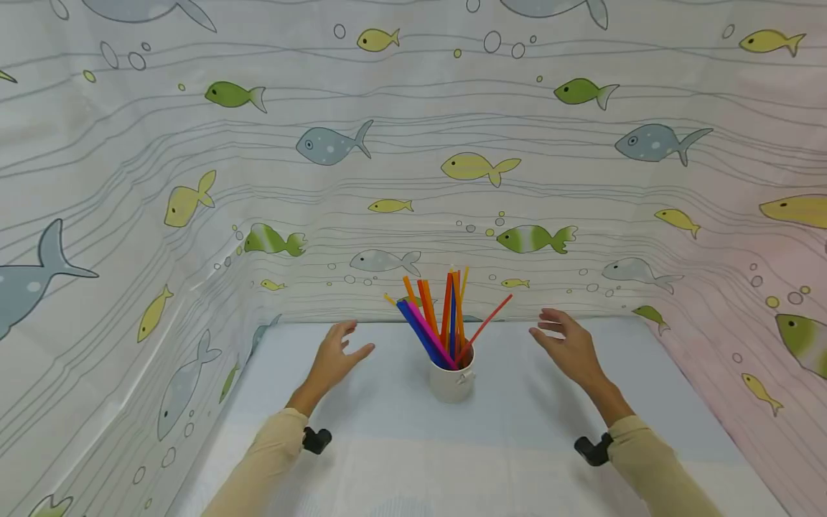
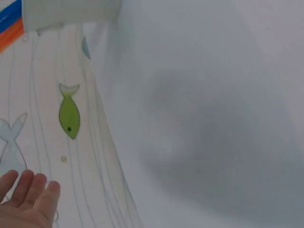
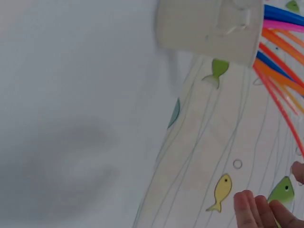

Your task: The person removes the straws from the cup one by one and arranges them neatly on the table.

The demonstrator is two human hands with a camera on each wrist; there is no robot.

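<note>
The left hand [image 1: 332,361] and right hand [image 1: 571,353] hold nothing, their fingers loosely bent and parted from the thumbs. On the worktop [image 1: 388,413], the pale cup [image 1: 451,385] stands upright between the two sets of fingers, touching neither. The coloured sticks [image 1: 446,312] fan from it, some leaning toward the left fingers, a thin red one toward the right. With the visible sticks all in the cup, handling seems either unstarted or finished; I cannot tell which.
</note>
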